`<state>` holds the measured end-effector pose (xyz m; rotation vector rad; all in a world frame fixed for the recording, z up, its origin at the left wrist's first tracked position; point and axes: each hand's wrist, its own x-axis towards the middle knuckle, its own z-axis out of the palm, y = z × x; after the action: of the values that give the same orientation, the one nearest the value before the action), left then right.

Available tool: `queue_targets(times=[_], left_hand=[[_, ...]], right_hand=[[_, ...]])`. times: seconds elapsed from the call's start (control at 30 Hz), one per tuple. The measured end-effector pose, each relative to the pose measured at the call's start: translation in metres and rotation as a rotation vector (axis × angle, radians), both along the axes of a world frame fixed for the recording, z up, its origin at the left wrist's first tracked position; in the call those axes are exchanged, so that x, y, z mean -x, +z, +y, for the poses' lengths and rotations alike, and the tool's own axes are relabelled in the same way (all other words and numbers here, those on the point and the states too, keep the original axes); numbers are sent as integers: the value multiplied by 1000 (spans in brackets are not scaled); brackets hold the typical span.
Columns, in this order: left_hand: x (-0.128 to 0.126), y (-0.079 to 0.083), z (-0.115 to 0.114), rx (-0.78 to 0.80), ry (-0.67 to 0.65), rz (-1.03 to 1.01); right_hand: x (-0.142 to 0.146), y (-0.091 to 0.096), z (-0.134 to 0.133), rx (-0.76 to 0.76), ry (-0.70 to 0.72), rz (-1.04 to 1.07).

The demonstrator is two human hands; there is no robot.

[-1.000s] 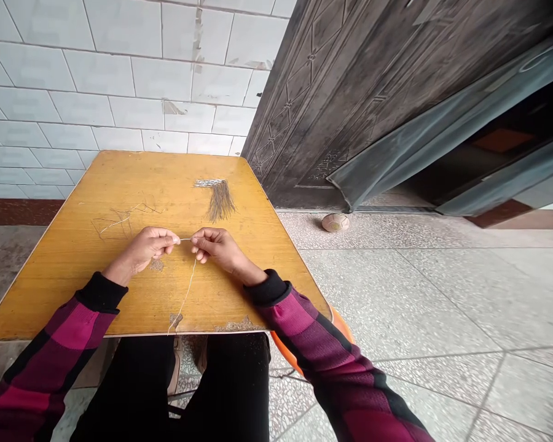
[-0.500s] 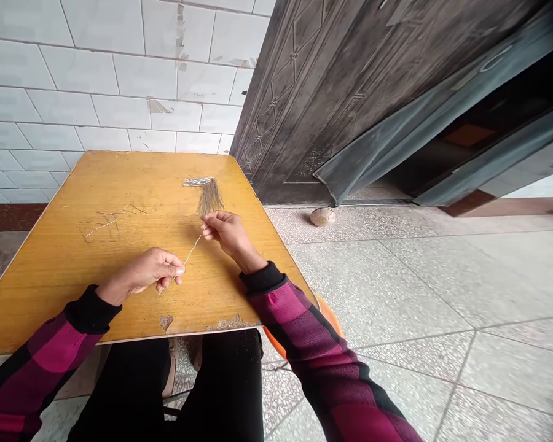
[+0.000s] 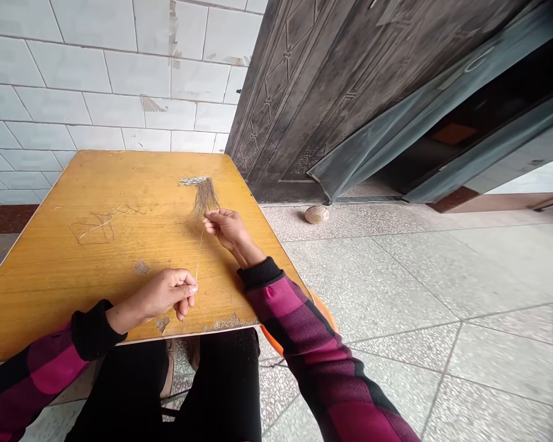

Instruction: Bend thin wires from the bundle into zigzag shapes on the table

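Observation:
Between my two hands stretches a thin, pale, wire-like strand (image 3: pixel 200 252). My left hand (image 3: pixel 166 293) pinches its lower end low over the table's near part. Higher up, my right hand (image 3: pixel 228 230) grips the other end between thumb and fingertips. Just beyond my right hand lies a bundle of fine dark wires (image 3: pixel 206 195), its whitish ends (image 3: pixel 193 181) pointing left. Some thin bent wires (image 3: pixel 102 227) rest on the left side of the wooden table (image 3: pixel 133 178), one length of them whitish.
A white tiled wall (image 3: pixel 105 73) stands behind the table, with a dark carved door (image 3: pixel 276 123) on the right. A round patterned object (image 3: pixel 316 213) sits on the speckled floor (image 3: pixel 396 276). Part of an orange seat (image 3: pixel 325 310) shows beside my right sleeve.
My left hand has moved down and to the right, so the strand hangs more steeply. My right hand has barely moved and still grips its upper end. The view has shifted slightly.

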<state>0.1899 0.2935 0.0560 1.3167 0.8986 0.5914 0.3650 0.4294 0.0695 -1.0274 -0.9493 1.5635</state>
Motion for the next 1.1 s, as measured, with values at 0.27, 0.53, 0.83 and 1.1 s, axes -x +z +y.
queue_targets(times=[0.27, 0.53, 0.83, 1.1], left_hand=[[-8, -5, -7, 30, 135, -124], [-6, 3, -9, 61, -17, 20], [23, 31, 9, -134, -273, 307], [32, 23, 30, -211, 272, 167]], right_hand=[[-4, 3, 2, 38, -38, 22], [-8, 4, 2, -54, 60, -80], [-7, 3, -7, -111, 338, -227], [8, -3, -16, -124, 263, -143]])
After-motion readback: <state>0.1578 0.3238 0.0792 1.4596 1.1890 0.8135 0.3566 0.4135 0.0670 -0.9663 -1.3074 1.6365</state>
